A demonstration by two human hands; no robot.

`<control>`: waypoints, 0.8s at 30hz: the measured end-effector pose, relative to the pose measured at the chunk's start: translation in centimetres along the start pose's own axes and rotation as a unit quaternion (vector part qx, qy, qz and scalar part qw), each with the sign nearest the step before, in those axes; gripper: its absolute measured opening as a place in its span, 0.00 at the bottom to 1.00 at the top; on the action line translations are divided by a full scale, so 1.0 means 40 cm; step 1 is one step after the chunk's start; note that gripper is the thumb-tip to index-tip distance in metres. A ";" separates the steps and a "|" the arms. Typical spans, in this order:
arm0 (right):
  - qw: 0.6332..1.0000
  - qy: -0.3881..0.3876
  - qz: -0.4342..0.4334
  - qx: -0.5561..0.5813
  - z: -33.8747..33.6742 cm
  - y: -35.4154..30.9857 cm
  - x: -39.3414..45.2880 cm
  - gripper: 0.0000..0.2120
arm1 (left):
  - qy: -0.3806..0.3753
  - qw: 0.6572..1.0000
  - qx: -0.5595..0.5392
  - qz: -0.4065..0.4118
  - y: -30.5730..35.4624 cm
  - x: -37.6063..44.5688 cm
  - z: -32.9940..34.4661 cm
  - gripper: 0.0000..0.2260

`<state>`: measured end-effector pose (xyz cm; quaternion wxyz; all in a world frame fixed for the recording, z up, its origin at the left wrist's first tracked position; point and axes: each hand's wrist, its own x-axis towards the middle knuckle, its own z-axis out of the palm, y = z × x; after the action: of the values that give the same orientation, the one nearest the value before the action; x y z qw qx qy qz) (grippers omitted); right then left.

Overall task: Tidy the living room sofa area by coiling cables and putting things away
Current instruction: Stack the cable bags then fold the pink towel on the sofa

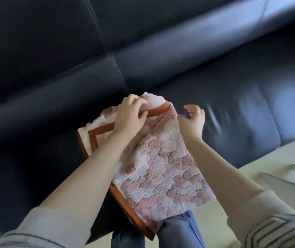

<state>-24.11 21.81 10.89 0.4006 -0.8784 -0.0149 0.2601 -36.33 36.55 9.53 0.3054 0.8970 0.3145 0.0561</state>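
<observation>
Towel (162, 163) draped over wooden frame (96, 138) on sofa (196, 83) seat edge, I see. Left hand (128, 117) grips frame's top rail through towel. Right hand (193, 120) just beside towel, fingers loosely curled, holding nothing.

From my feed, the pink towel (162, 169) covers most of the wooden frame (125, 197), so I cannot tell what it holds. The sofa (214, 83) smears with motion blur at right, and a grey object (286, 179) is cut off there.
</observation>
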 end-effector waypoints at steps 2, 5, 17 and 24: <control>0.997 -0.056 0.033 -0.028 -0.017 0.014 0.094 0.17 | -0.036 0.998 0.050 0.008 0.046 0.076 0.025 0.13; 0.975 -0.171 0.121 -0.068 -0.011 0.062 0.174 0.19 | -0.174 0.976 0.124 -0.039 0.083 0.146 0.063 0.22; 0.946 -0.305 0.076 -0.074 -0.048 0.143 0.095 0.13 | -0.030 0.994 0.044 -0.091 0.085 0.175 0.040 0.11; 0.963 -0.260 0.064 -0.044 -0.095 0.165 0.060 0.06 | -0.040 0.988 -0.055 -0.139 0.093 0.196 0.036 0.09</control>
<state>-21.46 15.26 7.20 0.3260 -0.7967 -0.0732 0.5035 -27.69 38.22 9.81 0.3716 0.8280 0.4199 -0.0057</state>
